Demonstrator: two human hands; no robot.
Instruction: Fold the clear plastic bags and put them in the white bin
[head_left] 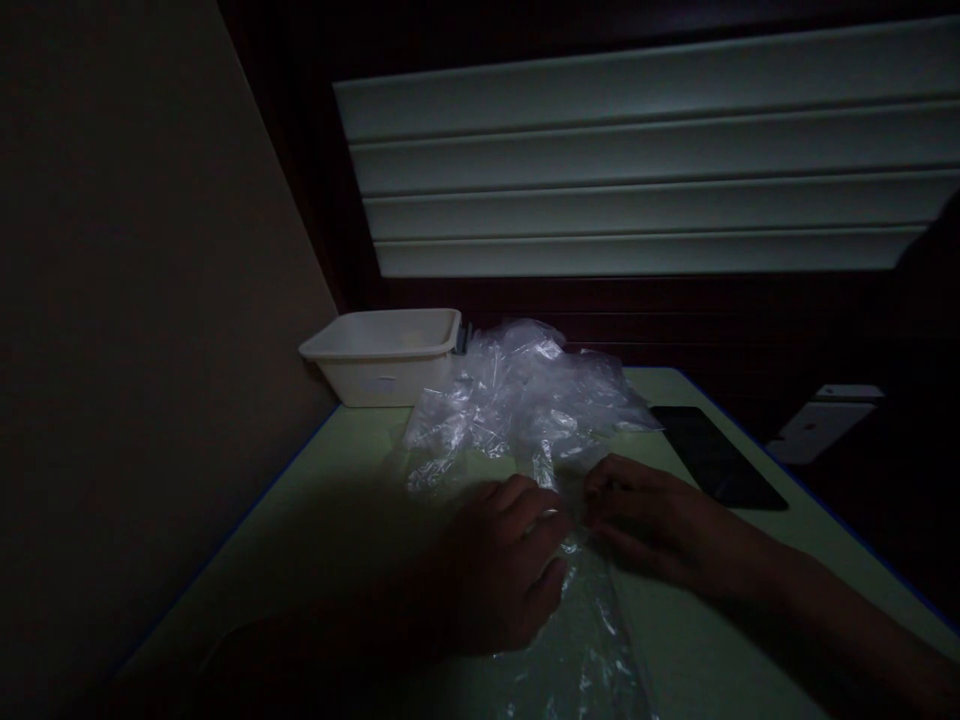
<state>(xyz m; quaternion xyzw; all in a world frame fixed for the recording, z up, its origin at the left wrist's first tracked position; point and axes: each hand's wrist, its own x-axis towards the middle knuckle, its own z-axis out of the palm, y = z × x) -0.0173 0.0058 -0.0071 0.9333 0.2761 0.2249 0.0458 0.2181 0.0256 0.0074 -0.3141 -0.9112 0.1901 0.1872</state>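
Note:
A clear plastic bag lies stretched along the table toward me, its creases catching a little light. Over its upper part is my left hand, fingers bent and closed on the film with the thumb lower down. Just to the right, my right hand has its fingers curled together at the bag's edge in a pinch. The dim light hides exactly where the fingertips meet the film. Beyond both hands sits a crumpled heap of clear plastic bags.
A white plastic bin stands at the back left of the pale green table. A dark flat tablet-like device lies at the right. Beside the right edge is a white box with an apple logo. A slatted panel rises behind.

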